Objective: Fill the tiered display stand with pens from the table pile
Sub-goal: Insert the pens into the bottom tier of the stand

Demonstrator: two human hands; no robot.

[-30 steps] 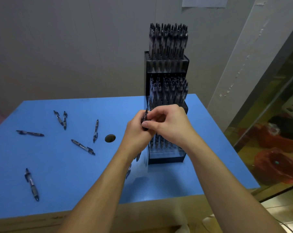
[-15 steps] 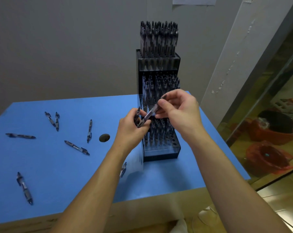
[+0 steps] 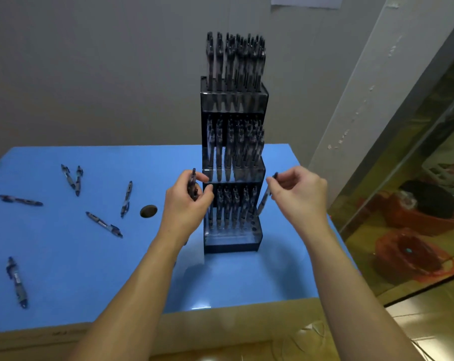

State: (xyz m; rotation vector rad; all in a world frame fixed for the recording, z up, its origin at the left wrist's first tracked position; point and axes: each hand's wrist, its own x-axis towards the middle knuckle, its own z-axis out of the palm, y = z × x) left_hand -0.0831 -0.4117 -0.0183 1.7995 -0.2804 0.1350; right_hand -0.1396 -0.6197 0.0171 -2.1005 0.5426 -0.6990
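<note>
Blue tabletop (image 3: 64, 256) runs out to a grey wall behind, and a dark tiered display stand (image 3: 233, 238) rises near its right edge, towards the far side. It has 3 tiers: the top tier (image 3: 234, 100) is packed with upright pens, the middle tier (image 3: 233, 173) is packed as well, and the bottom tier (image 3: 232, 230) holds pens across most of its slots, with a few round holes showing bare at its right end. The left hand (image 3: 188, 204) grips a small bundle of pens (image 3: 193, 186) upright just beside the stand's left side. The right hand (image 3: 299, 194) pinches 1 pen (image 3: 263, 201) by its upper end, tilted, its tip down at the bare holes of the bottom tier. Loose pens (image 3: 103, 224) lie scattered over the left half of the tabletop, 1 (image 3: 17, 282) near the front left corner. A round hole (image 3: 148, 211) in the tabletop sits between them and the left hand
</note>
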